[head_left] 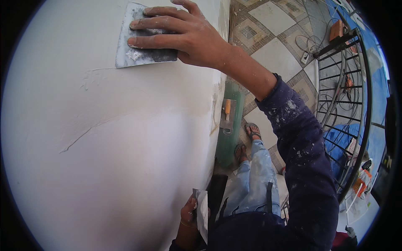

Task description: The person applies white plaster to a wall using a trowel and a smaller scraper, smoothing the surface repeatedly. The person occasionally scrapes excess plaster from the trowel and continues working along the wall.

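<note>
My right hand [180, 35] presses a flat, square metal blade [125, 56] against the white wall [83, 159] at the top, fingers laid across the blade's back, which is smeared with white compound. Below the blade, thin raised lines and small ridges show in the wall's coating. Low in the picture, beside the wall, my left hand [188, 211] grips another flat tool [202, 213] whose face carries white material; its exact shape is partly hidden.
A trowel with a wooden handle [227, 112] lies on a green strip [232, 150] at the wall's foot, near my feet. Patterned tiled floor [276, 58] runs alongside. At right are a black metal railing [360, 104], cables, an orange-brown block [336, 31] and blue sheeting [337, 138].
</note>
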`<state>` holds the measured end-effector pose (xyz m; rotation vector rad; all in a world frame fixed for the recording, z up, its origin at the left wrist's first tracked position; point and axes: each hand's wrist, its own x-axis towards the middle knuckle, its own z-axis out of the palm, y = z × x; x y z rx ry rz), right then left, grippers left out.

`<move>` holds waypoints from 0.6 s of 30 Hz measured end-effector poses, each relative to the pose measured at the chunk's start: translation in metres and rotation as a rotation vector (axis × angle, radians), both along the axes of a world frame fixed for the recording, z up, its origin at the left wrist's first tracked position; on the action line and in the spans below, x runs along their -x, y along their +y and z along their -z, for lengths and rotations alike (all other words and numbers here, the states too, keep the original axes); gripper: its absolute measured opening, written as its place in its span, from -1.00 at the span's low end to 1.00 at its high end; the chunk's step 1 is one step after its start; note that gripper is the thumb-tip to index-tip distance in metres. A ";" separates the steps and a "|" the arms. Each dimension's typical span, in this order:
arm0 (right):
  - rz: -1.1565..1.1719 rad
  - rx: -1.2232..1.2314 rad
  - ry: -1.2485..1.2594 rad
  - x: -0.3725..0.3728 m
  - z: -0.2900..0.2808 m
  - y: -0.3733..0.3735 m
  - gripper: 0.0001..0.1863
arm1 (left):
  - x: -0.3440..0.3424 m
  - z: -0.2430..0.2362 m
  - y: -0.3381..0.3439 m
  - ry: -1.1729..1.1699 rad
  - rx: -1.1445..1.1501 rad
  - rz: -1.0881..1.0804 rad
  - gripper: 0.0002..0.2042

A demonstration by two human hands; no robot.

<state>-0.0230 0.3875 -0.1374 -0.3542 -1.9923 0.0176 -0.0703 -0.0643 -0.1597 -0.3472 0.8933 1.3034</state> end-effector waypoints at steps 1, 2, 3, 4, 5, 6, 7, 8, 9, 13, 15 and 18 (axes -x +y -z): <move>-0.021 0.061 -0.017 0.000 0.027 0.000 -0.28 | 0.000 0.002 0.001 -0.051 -0.098 -0.001 -0.68; -0.025 0.119 -0.051 -0.001 0.054 0.000 -0.25 | 0.000 0.003 0.003 -0.115 -0.096 -0.040 -0.66; -0.052 0.160 -0.049 -0.003 0.083 0.000 -0.24 | -0.001 0.003 0.004 -0.141 -0.102 -0.061 -0.66; -0.065 0.204 -0.067 -0.006 0.114 -0.005 -0.24 | -0.002 0.006 0.004 -0.170 -0.106 -0.086 -0.66; -0.076 0.256 -0.081 -0.012 0.141 -0.005 -0.24 | -0.003 0.004 0.006 -0.145 -0.101 -0.082 -0.69; -0.095 0.324 -0.062 -0.015 0.171 -0.011 -0.23 | -0.004 0.007 0.004 -0.162 -0.094 -0.110 -0.71; -0.113 0.389 -0.041 -0.017 0.199 -0.020 -0.22 | -0.005 0.006 0.004 -0.177 -0.088 -0.137 -0.73; -0.128 0.450 -0.020 -0.019 0.228 -0.028 -0.20 | -0.006 0.009 0.002 -0.191 -0.087 -0.161 -0.74; -0.115 0.518 -0.031 -0.021 0.257 -0.035 -0.20 | -0.007 0.009 0.000 -0.160 -0.056 -0.164 -0.77; -0.072 0.819 0.011 -0.019 0.355 -0.097 -0.18 | -0.006 0.017 -0.005 -0.075 -0.084 -0.134 -0.74; -0.041 0.979 0.078 -0.014 0.380 -0.145 -0.20 | -0.006 0.017 -0.003 -0.109 0.017 -0.148 -0.71; 0.017 1.288 0.148 -0.011 0.364 -0.220 -0.36 | -0.008 0.020 0.009 -0.071 0.176 -0.182 -0.66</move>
